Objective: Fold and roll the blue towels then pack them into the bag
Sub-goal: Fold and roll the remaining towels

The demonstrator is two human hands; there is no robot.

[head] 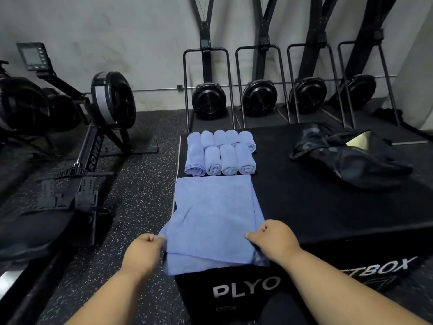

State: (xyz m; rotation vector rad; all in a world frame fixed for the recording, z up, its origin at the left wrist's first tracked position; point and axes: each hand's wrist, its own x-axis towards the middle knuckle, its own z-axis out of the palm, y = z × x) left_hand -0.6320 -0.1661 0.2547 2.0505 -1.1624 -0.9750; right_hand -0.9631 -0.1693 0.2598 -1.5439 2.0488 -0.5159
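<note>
The left hand (143,248) is pinching the near left corner of the flat blue towel (212,214), fingers curled onto the cloth edge. The right hand (274,240) is gripping the near right corner of the same towel, fingers curled under and thumb on top. The towel is lying folded between and ahead of both hands, spread across the top of the black plyo box (316,202), with its near edge hanging over the box front below the hands. Just beyond the towel's far edge, the rolled blue towels (220,153) are sitting in two rows, touching one another. Ahead and to the right of the right hand, well apart from it, the dark bag (344,158) is lying slumped on the box top, mouth partly open. To the left of the left hand, a rowing machine (82,141) is standing on the speckled floor (140,184). Further exercise machines (260,95) are lining the wall beyond the box.
</note>
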